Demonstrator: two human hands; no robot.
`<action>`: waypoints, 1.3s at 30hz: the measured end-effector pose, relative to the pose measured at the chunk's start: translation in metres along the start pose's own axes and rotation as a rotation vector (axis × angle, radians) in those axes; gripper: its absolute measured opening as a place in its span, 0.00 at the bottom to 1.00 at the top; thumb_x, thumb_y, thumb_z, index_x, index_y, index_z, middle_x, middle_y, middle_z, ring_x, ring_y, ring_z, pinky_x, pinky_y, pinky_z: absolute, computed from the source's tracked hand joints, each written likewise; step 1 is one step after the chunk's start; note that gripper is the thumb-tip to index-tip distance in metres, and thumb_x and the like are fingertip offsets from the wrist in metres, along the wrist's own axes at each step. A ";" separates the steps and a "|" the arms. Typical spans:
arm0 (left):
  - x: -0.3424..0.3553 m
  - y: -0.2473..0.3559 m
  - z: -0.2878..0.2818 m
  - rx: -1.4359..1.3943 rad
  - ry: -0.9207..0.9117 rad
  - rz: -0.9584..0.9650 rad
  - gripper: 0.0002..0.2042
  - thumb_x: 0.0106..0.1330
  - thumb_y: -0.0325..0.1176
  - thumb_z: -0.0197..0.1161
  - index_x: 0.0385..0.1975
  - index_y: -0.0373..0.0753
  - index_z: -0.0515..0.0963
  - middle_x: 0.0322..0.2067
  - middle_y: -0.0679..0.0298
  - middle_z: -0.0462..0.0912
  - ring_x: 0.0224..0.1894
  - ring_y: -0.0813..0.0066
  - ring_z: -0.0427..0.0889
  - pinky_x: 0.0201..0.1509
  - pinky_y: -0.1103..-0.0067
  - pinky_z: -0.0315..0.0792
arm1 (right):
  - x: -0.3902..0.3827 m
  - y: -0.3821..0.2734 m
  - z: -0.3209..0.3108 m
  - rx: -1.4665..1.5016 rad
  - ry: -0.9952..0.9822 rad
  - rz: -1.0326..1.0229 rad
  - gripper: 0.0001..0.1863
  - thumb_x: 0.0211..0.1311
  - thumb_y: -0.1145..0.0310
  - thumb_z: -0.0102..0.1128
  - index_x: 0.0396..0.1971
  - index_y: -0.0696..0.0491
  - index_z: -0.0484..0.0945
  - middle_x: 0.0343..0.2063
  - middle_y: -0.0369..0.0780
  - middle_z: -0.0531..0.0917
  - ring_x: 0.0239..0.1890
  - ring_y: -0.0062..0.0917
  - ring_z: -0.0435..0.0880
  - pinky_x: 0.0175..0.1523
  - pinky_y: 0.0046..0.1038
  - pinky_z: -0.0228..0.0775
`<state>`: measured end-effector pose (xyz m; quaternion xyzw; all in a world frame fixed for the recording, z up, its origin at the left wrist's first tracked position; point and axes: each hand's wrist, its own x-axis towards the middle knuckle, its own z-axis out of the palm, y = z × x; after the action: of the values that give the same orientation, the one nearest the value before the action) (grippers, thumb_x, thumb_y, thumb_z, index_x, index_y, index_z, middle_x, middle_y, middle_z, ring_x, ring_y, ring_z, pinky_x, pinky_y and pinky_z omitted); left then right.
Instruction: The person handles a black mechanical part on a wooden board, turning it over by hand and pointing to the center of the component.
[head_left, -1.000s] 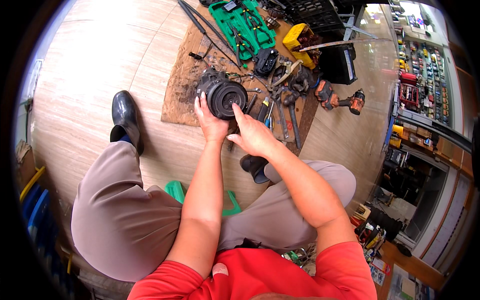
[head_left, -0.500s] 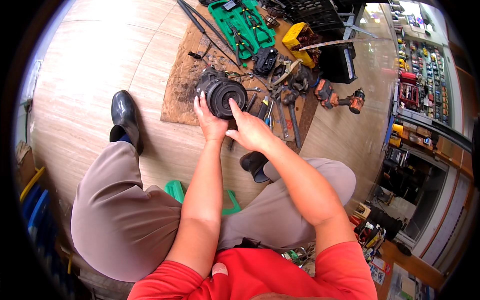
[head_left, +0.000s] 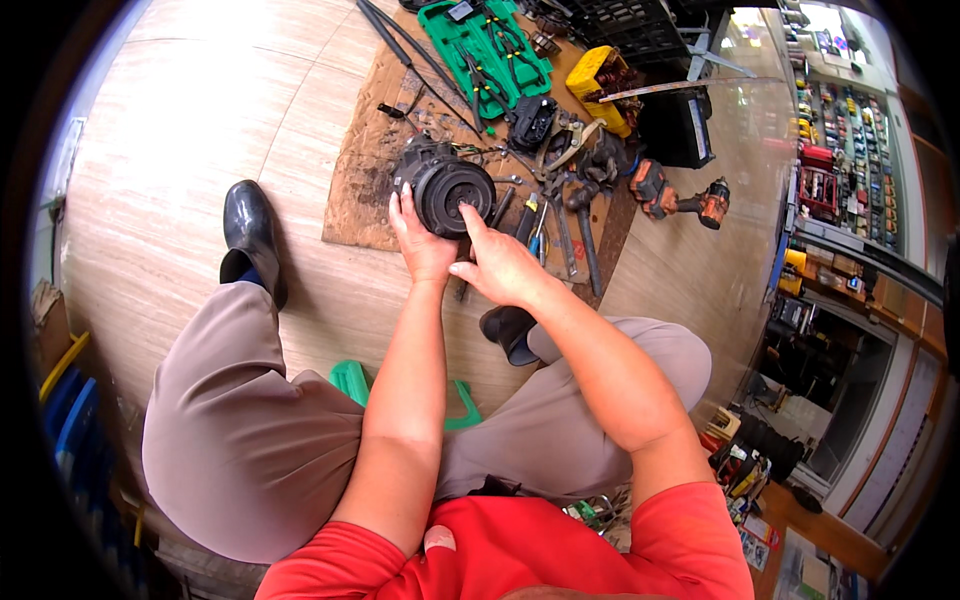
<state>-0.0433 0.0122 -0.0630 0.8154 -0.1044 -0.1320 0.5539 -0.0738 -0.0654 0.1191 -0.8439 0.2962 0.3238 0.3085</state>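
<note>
A dark car air-conditioning compressor [head_left: 424, 160] rests on a stained cardboard sheet, its round grooved pulley [head_left: 458, 197] facing up toward me. My left hand [head_left: 422, 240] grips the near left side of the pulley, fingers along its rim and the thumb side by its lower edge. With its index finger stretched out, my right hand [head_left: 494, 258] touches the middle of the pulley's face. The right thumb points toward my left wrist, and the other right fingers are partly hidden beneath the hand. Nothing shows held in the right hand.
Right of the compressor lie a hammer [head_left: 582, 225], pliers and screwdrivers on the cardboard [head_left: 350, 215]. Beyond are a green tool case [head_left: 470, 45], a yellow bin [head_left: 600, 80] and a black crate [head_left: 625, 35]. An orange-black cordless impact driver [head_left: 655, 188] lies on the floor.
My right index fingertip has shifted very slightly on the pulley's face. My left hand and the compressor look the same.
</note>
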 end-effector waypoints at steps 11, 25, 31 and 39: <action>-0.001 0.000 0.000 0.025 -0.035 -0.006 0.59 0.43 0.41 0.85 0.76 0.48 0.52 0.71 0.42 0.55 0.73 0.42 0.60 0.74 0.59 0.62 | 0.003 0.013 0.003 0.001 0.053 -0.039 0.48 0.62 0.62 0.69 0.75 0.56 0.50 0.50 0.58 0.81 0.54 0.52 0.82 0.60 0.45 0.74; -0.002 -0.006 0.002 0.048 -0.039 0.002 0.62 0.40 0.43 0.87 0.76 0.49 0.50 0.72 0.42 0.54 0.72 0.40 0.60 0.74 0.58 0.62 | -0.005 0.007 -0.001 -0.014 0.107 0.016 0.45 0.62 0.60 0.70 0.72 0.60 0.55 0.48 0.58 0.82 0.53 0.50 0.83 0.58 0.43 0.75; -0.001 -0.006 0.002 0.045 -0.033 0.014 0.62 0.41 0.42 0.87 0.76 0.49 0.49 0.71 0.42 0.54 0.72 0.40 0.60 0.74 0.58 0.62 | -0.005 0.010 -0.001 -0.052 0.074 0.003 0.45 0.63 0.58 0.69 0.72 0.61 0.53 0.54 0.59 0.80 0.55 0.52 0.82 0.58 0.46 0.77; -0.002 -0.004 0.001 0.038 -0.049 -0.007 0.62 0.41 0.41 0.87 0.77 0.49 0.49 0.71 0.42 0.55 0.72 0.41 0.60 0.74 0.58 0.62 | -0.006 0.012 0.002 -0.072 0.074 -0.011 0.47 0.63 0.58 0.69 0.73 0.62 0.51 0.55 0.59 0.79 0.55 0.51 0.82 0.59 0.45 0.77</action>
<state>-0.0450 0.0132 -0.0668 0.8228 -0.1174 -0.1520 0.5349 -0.0861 -0.0697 0.1182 -0.8674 0.2910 0.3012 0.2686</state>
